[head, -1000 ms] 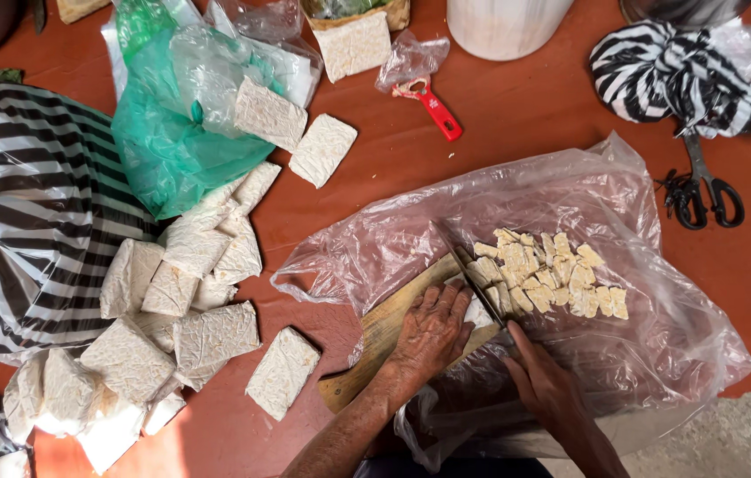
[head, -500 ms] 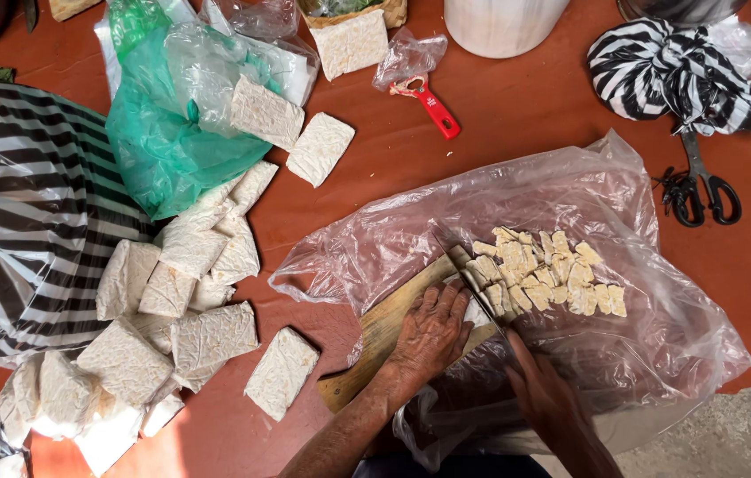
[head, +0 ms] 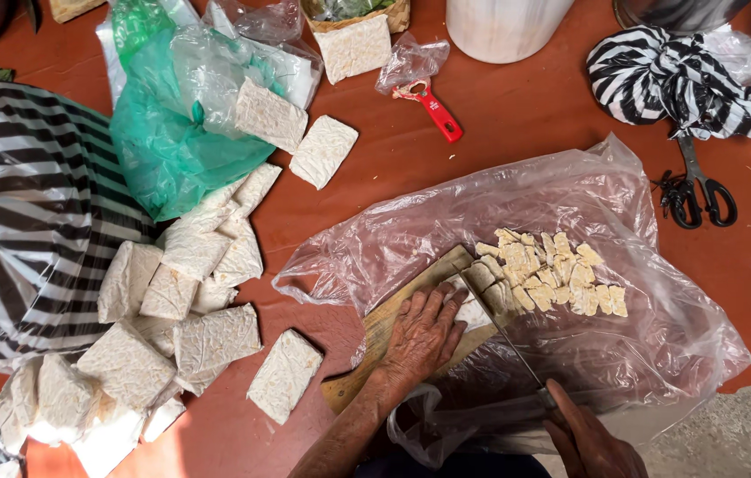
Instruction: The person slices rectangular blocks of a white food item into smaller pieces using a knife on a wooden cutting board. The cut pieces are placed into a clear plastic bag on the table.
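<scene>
On wooden board [head: 393,323], knife [head: 504,332] tip points up-left, w/ handle toward right hand [head: 592,443].

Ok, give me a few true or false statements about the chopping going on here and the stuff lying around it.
1. The left hand presses flat on a pale block on the wooden board. True.
2. The right hand holds scissors. False: it grips a knife; the scissors lie untouched on the red floor.
3. Cut cubes lie on clear plastic sheet. True.
4. The red-handled peeler lies on the board. False: it lies apart, near the white container.
5. The wrapped blocks are stacked inside the green bag. False: most lie loose beside it.
</scene>
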